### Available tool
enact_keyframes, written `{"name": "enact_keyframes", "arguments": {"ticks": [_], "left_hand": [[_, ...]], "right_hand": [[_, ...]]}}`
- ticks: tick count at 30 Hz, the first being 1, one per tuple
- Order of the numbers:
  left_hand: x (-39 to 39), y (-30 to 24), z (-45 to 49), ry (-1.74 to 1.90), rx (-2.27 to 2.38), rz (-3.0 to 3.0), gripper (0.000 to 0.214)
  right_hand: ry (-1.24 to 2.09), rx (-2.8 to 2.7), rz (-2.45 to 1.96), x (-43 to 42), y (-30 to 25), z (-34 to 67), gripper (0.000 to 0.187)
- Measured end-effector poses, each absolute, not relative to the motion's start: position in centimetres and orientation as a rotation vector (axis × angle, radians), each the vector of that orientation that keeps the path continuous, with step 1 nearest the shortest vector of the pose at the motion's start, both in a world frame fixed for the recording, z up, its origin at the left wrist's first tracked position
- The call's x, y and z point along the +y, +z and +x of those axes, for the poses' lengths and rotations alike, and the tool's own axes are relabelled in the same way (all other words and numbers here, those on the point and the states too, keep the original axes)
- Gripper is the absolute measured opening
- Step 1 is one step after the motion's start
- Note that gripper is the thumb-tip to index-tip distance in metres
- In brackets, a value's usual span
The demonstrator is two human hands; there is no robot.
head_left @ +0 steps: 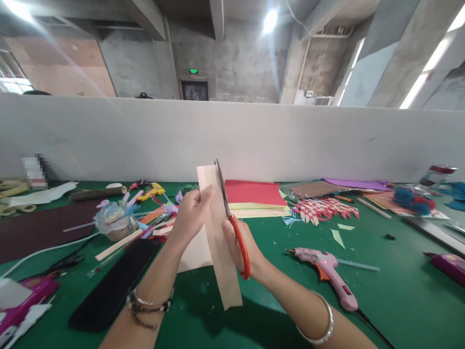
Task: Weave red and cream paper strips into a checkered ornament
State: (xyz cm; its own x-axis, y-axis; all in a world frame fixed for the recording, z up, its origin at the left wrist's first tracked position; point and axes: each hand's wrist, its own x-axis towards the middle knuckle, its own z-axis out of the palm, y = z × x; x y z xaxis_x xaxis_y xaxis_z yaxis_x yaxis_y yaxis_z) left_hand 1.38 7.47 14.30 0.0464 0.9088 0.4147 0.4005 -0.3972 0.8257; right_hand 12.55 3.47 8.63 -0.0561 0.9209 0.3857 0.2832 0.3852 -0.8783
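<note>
My left hand (pixel 195 213) pinches a long strip of cream paper (pixel 220 242) near its upper part, with the thumb lying over it. The strip hangs tilted above the table and shows a lengthwise crease. In my right hand (pixel 250 245) are orange-handled scissors (pixel 244 252), fingers wrapped round the handle. Their blades point up along the strip's right edge; I cannot tell whether they are cutting into it. Behind my left wrist lies another piece of cream paper (pixel 196 252) on the green table.
A pink glue gun (pixel 329 271) lies at right with its cord trailing forward. Red paper (pixel 252 193) and woven red-white paper strips (pixel 323 211) lie farther back. At left are a black case (pixel 114 286) and a small wrapped pot (pixel 114 223). A white partition (pixel 232 140) bounds the table behind.
</note>
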Motion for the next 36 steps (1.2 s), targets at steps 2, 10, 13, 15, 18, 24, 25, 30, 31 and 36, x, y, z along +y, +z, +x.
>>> {"name": "enact_keyframes", "arguments": {"ticks": [2, 10, 13, 15, 18, 24, 25, 30, 31, 36], "left_hand": [[7.55, 14.25, 1.38, 1.330, 1.294, 1.845, 0.038], [7.54, 14.19, 1.55, 1.337, 1.251, 1.834, 0.040], [7.72, 14.13, 1.40, 1.336, 1.262, 1.804, 0.039], [7.82, 14.10, 1.31, 1.345, 1.268, 1.788, 0.038], [7.78, 14.13, 1.29, 1.348, 1.273, 1.782, 0.037], [7.37, 14.38, 1.31, 1.285, 1.298, 1.801, 0.040], [7.37, 14.39, 1.30, 1.281, 1.295, 1.800, 0.040], [7.58, 14.26, 1.24, 1.286, 1.234, 1.797, 0.041], [7.60, 14.25, 1.25, 1.282, 1.227, 1.801, 0.041], [7.43, 14.30, 1.32, 1.309, 1.249, 1.819, 0.041]], "right_hand": [[0.752, -1.579, -1.107, 3.53, 8.53, 12.53, 0.043], [0.801, -1.558, -1.087, 3.66, 8.47, 12.52, 0.044], [0.788, -1.559, -1.099, 3.60, 8.53, 12.57, 0.043], [0.780, -1.565, -1.090, 3.55, 8.58, 12.60, 0.042], [0.797, -1.562, -1.076, 3.50, 8.66, 12.63, 0.043], [0.803, -1.543, -1.091, 3.50, 8.68, 12.65, 0.045], [0.807, -1.542, -1.089, 3.51, 8.66, 12.66, 0.045], [0.823, -1.544, -1.062, 3.55, 8.48, 12.69, 0.041], [0.820, -1.545, -1.063, 3.56, 8.45, 12.70, 0.041], [0.816, -1.540, -1.063, 3.56, 8.43, 12.72, 0.041]]}}
